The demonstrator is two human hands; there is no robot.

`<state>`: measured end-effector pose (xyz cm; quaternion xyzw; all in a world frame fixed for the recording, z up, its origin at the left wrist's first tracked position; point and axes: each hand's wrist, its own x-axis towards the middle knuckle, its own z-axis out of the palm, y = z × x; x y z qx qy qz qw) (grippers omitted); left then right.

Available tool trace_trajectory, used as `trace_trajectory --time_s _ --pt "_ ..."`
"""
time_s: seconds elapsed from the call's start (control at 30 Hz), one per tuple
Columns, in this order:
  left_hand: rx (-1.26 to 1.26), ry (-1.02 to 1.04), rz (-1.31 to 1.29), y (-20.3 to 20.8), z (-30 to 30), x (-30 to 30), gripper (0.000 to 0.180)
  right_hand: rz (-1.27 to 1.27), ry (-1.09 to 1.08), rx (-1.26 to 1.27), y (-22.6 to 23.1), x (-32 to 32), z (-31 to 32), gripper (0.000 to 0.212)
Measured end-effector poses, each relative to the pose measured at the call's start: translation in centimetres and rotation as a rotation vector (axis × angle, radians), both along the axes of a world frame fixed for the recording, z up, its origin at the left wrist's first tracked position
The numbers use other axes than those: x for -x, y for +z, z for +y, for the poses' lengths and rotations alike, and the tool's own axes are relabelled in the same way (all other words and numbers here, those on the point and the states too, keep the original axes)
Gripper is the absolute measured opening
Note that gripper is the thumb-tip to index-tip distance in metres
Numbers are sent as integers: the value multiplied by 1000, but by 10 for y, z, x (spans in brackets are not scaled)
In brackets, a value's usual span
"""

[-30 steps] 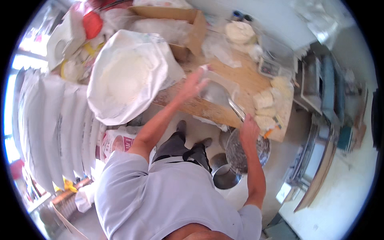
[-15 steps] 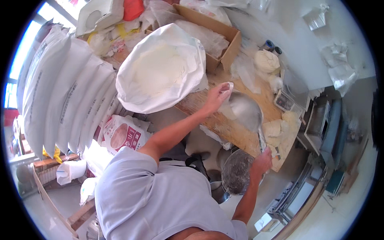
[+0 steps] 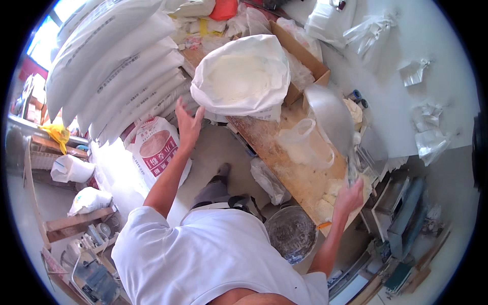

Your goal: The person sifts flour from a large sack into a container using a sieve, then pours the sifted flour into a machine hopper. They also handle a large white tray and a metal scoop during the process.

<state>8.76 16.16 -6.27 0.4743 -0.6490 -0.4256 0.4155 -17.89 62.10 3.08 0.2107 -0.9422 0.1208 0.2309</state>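
My right hand [image 3: 349,197] is closed round the handle of a big, shiny metal ladle [image 3: 330,114], whose bowl is lifted over the far right of the table and smeared by motion. With fingers spread and nothing in it, my left hand [image 3: 189,122] hovers beside an open white sack [image 3: 244,107] of white powder. Below the raised ladle, a thin clear plastic bag [image 3: 307,145] with loop handles lies on the wooden table [image 3: 259,129].
Stacked full white sacks [image 3: 112,66] rise on the left, above a red-and-white printed sack [image 3: 157,145]. A cardboard box [image 3: 317,68] stands behind the open sack. A dark round tub [image 3: 292,234] sits at the table's near edge. Dough-like pieces [image 3: 328,203] lie at the right.
My left hand has let go of the plastic bag, which now lies on the table, and has swung left with fingers spread. My right hand has raised the ladle farther away. The view has shifted.
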Motion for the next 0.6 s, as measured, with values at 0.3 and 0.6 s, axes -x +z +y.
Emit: trace_trajectory --time_s 0.3,0.6 --pt "-333 -151 384 23 -85 62 39 263 454 -349 37 50 -292 9" --pt "-442 -273 552 52 -157 111 25 -916 514 -521 40 64 -379 17"
